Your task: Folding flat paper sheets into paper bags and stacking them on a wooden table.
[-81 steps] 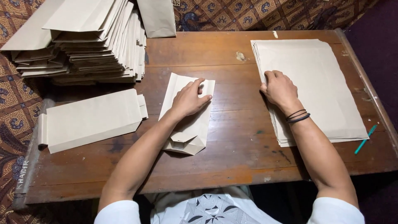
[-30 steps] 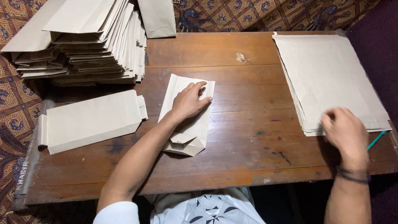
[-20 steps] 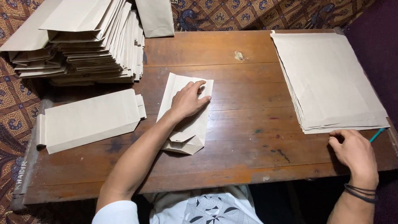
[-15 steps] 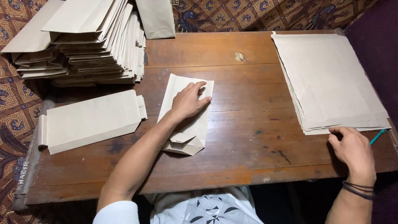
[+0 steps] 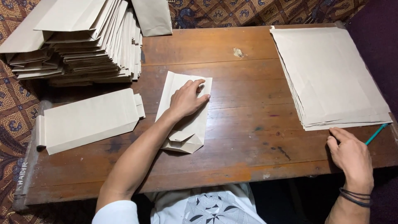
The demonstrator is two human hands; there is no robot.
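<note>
My left hand lies flat on a folded beige paper bag in the middle of the wooden table, pressing it down. My right hand rests on the table near its front right edge, fingers loosely curled and holding nothing. Its fingertips sit just below the near edge of a stack of flat beige paper sheets. A teal pen lies just right of that hand, partly under the stack's corner.
A tall pile of finished paper bags fills the back left corner. A single finished bag lies at the left. Another bag hangs over the far edge. Patterned cloth surrounds the table.
My right hand left the sheet stack, drew back to the front right edge, then crept up to the stack's near edge. The stack sits further right. My left hand stayed on the folded bag.
</note>
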